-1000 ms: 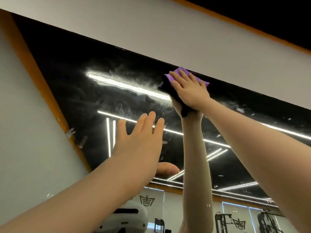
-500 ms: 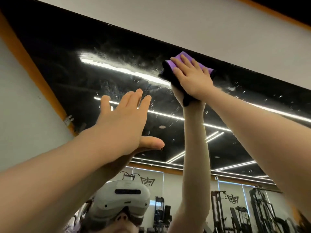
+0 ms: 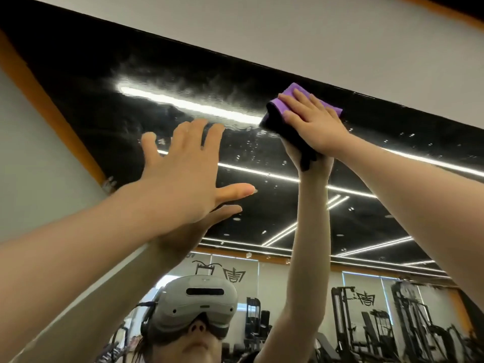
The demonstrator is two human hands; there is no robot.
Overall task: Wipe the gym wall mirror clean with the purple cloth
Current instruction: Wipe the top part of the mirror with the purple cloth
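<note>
— Right hand (image 3: 315,124)?
— Pressed flat on the purple cloth (image 3: 296,96), fingers straight and spread, pinning it against the mirror (image 3: 78,82) just below the top edge, right of centre.

— And the left hand (image 3: 183,174)?
— Raised lower and further left, fingers straight and slightly fanned, thumb out to the right. Holding nothing. Palm turned to the glass and very near it, meeting its own reflection under the wrist; actual contact hard to judge.

— More on the cloth?
— Folded into a small pad. Purple on the upper part showing above and beside the fingers, dark in its reflection beneath the hand. Touching the glass close under the grey wall band (image 3: 288,30) above the mirror.

— State of the glass?
— Hazy smear (image 3: 183,95) left of the cloth, around the bright reflected light strip. Scattered small droplets (image 3: 251,150) below and between the two hands, more specks out to the right.

— Seen in the reflection?
— Both forearms doubled, a pale headset (image 3: 199,299) low in the middle, gym machines (image 3: 366,323) at lower right, ceiling light lines crossing a dark ceiling.

— Edges?
— Orange trim (image 3: 52,121) slanting down the left side of the mirror, grey wall beyond it.
</note>
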